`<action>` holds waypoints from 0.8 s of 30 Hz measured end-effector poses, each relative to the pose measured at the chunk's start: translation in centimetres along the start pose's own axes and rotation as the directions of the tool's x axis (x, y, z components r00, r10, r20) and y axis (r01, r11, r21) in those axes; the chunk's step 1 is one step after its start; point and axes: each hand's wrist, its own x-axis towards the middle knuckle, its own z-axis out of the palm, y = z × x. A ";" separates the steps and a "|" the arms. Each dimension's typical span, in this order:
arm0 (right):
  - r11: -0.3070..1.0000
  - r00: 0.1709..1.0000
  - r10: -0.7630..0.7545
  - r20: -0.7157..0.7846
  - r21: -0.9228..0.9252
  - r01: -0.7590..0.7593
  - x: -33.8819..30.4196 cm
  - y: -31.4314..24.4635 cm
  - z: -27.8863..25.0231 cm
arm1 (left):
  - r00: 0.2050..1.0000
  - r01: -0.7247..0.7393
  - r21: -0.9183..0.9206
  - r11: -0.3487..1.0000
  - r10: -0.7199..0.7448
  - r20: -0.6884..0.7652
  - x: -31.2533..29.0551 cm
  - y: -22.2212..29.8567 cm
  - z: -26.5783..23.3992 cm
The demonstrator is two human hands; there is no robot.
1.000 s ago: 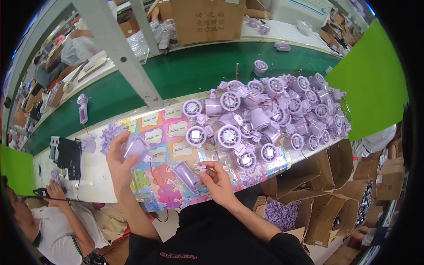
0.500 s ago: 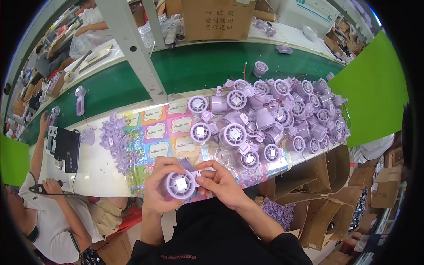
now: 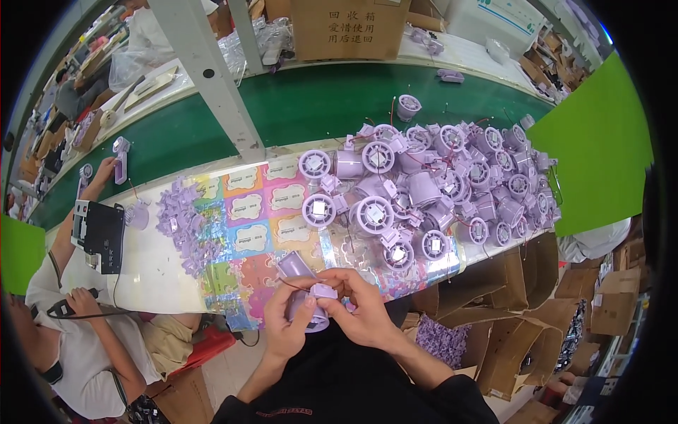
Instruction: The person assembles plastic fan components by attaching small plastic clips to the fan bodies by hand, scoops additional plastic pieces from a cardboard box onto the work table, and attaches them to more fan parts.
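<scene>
In front of my body I hold a lilac plastic fan housing (image 3: 317,323) with both hands, turned on its side. My left hand (image 3: 284,326) wraps round it, thumb on its wall. My right hand (image 3: 365,314) is closed on the small lilac block (image 3: 324,290) at the housing's side, with thumb and fingers about it. A thin dark wire shows by the left fingers. Just beyond my hands a curved lilac shell (image 3: 294,265) lies over the colourful sheet; its lower end is hidden. My palms hide part of the housing.
To the right is a large heap of similar housings (image 3: 424,189) with red wires. Small lilac parts (image 3: 185,226) are piled left, near a black box device (image 3: 99,237). A green belt (image 3: 318,99) runs behind. Open cartons (image 3: 494,290) stand at right. A co-worker (image 3: 85,353) sits left.
The housing has been tipped from showing its spoked round face to lying on its side, and my left hand has moved right and down. The co-worker's hand has reached a lilac piece on the belt.
</scene>
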 end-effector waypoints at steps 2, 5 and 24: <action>0.987 0.994 0.103 0.030 0.121 -0.106 -0.3 0.2 -0.1 | 0.995 0.050 -0.193 0.980 -0.067 -0.078 -0.5 -0.3 0.3; 0.964 0.986 0.150 0.072 0.211 -0.162 -0.7 0.5 -0.1 | 0.979 -0.104 -0.209 0.972 0.063 -0.196 -1.3 -0.8 1.0; 0.997 0.986 0.058 0.159 0.033 -0.064 -0.4 0.7 0.5 | 0.897 -0.201 -0.233 0.952 0.083 -0.433 2.6 0.4 -1.0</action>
